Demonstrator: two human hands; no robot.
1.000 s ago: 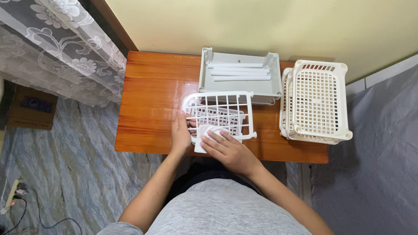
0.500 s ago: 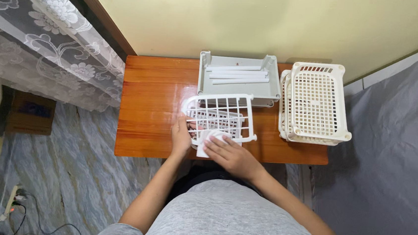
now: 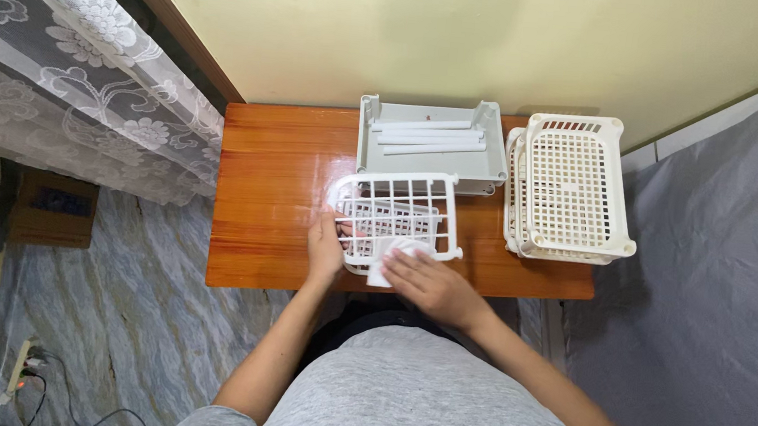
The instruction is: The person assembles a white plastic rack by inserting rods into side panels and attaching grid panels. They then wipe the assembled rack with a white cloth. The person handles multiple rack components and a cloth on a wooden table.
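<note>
Both bare forearms reach forward from the torso and converge at the near edge of the counter (image 3: pixel 258 262). The left hand (image 3: pixel 326 247) lies just inside that edge, fingers curled and thumb raised in a light grip. The right hand (image 3: pixel 428 283), beside it at the edge, is palm-down with fingers bent in a pinch.

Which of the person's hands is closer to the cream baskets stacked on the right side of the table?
Right. The right hand rests at the white grid rack's near edge, closer to the cream baskets. The left hand grips the rack's far-left side.
</note>
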